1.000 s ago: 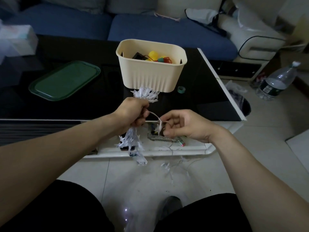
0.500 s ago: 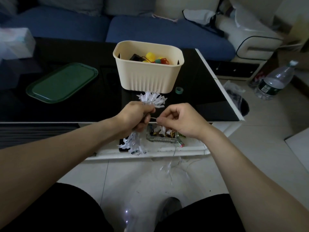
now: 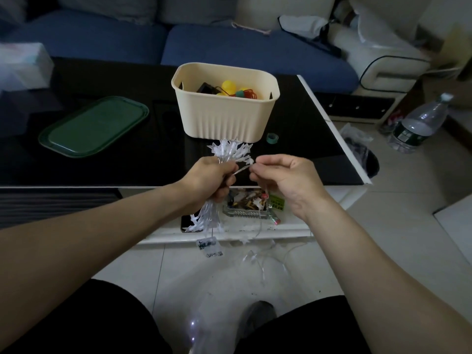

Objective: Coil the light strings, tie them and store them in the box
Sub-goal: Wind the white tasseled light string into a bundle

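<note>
The left hand [image 3: 213, 178] was clenched round the middle of the coil [image 3: 231, 152] of star lights, one tuft fanning out above the fist and another hanging below it with a small clear battery pack [image 3: 209, 247] dangling at the bottom. The right hand [image 3: 283, 177] pinched the loose wire [image 3: 241, 170] just beside the left, its fingertips closed on the strand.

A second before, the right hand had been lower and further out, with a longer run of wire between the two; now the hands were nearly touching and the bundle had come up a little toward the box [image 3: 224, 108]. I took that to mean another loop had just been laid onto the coil. A fair tail [image 3: 265, 254] still trailed down to the floor, so the coiling was not finished, and tying and storing looked some way off.

By my count: two hands, one string being worked, and one cream box on the black bench [image 3: 102, 164], just beyond the coil. Inside it lay what looked like another string with coloured bulbs, too tangled to count. One green lid [image 3: 93, 126] lay to the left, one small tape roll [image 3: 272, 137] sat beside the box, and one bottle [image 3: 419, 126] stood on the floor.
</note>
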A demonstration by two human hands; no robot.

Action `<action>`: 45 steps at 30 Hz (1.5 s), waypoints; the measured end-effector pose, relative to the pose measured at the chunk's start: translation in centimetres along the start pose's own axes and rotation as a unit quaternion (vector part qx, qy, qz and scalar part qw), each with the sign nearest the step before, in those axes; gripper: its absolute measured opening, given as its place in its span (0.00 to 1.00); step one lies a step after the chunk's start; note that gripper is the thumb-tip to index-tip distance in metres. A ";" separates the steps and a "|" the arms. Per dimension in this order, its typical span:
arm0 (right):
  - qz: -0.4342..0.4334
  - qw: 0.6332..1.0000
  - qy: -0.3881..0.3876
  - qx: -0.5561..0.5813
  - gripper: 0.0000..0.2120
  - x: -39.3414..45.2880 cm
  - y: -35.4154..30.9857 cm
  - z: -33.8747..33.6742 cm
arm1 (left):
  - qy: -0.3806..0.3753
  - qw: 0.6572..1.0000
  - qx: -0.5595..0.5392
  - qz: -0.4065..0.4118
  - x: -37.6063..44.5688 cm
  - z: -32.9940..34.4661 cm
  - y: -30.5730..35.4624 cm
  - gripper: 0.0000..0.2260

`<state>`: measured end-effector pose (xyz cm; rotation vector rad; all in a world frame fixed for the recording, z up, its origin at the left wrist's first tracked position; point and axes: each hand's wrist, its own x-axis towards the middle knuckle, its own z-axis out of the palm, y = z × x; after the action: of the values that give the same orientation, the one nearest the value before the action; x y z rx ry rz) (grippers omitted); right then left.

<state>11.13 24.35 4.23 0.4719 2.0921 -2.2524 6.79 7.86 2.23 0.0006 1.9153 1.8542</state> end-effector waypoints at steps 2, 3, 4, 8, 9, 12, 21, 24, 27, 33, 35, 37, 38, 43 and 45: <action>0.014 0.999 0.029 0.035 0.07 -0.1 -0.2 0.7 | 0.020 1.000 -0.013 0.005 0.0 0.0 0.0 0.12; 0.027 0.998 0.039 0.048 0.08 -0.2 -0.2 1.0 | 0.033 0.999 -0.020 0.007 0.0 0.0 0.1 0.11; 0.038 0.996 0.046 0.059 0.08 -0.2 -0.2 1.2 | 0.044 0.999 -0.027 0.009 0.1 0.0 0.1 0.10; 0.048 0.993 0.053 0.094 0.09 -0.1 0.0 1.6 | 0.039 0.999 -0.019 0.008 0.0 0.0 0.1 0.10; 0.045 0.993 0.053 0.093 0.09 -0.1 0.0 1.7 | 0.027 1.000 -0.008 0.007 -0.1 0.1 0.0 0.10; 0.028 0.996 0.054 0.058 0.08 -0.1 0.2 1.9 | -0.018 1.000 0.011 0.003 -0.4 0.5 0.0 0.11; -0.021 0.998 0.043 -0.037 0.03 0.4 1.1 1.9 | -0.049 0.996 0.048 0.051 -0.4 0.6 -0.4 0.12; -0.032 0.998 0.037 -0.049 0.03 0.4 1.1 2.1 | -0.053 0.994 0.061 0.068 -0.5 0.5 -0.6 0.14; -0.032 0.997 0.025 -0.070 0.05 0.4 1.2 2.5 | -0.051 0.993 0.061 0.083 -0.9 0.6 -0.5 0.16; -0.044 0.992 -0.033 -0.109 0.15 0.4 1.5 3.4 | 0.028 0.997 0.043 0.055 0.1 0.2 -0.6 0.16; -0.047 0.986 -0.067 -0.143 0.22 0.5 1.7 3.5 | 0.056 0.997 0.033 0.052 0.4 -0.1 -0.5 0.13; -0.033 0.982 -0.115 -0.146 0.29 0.4 1.8 3.7 | 0.081 0.995 0.032 0.053 0.5 -0.4 -0.4 0.14; -0.023 0.981 -0.134 -0.139 0.31 0.4 1.8 3.8 | 0.091 0.994 0.031 0.052 0.5 -0.5 -0.4 0.16; -0.060 0.980 -0.116 -0.151 0.28 0.4 1.7 3.3 | 0.103 0.993 0.005 0.061 0.3 -0.6 -0.2 0.15; -0.088 0.975 -0.087 -0.182 0.24 0.5 1.8 3.2 | 0.102 0.992 -0.021 0.070 0.2 -0.6 0.1 0.14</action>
<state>10.42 21.19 2.50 0.0713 2.4555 -1.8356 6.36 7.42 2.29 -0.0722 2.0591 2.0565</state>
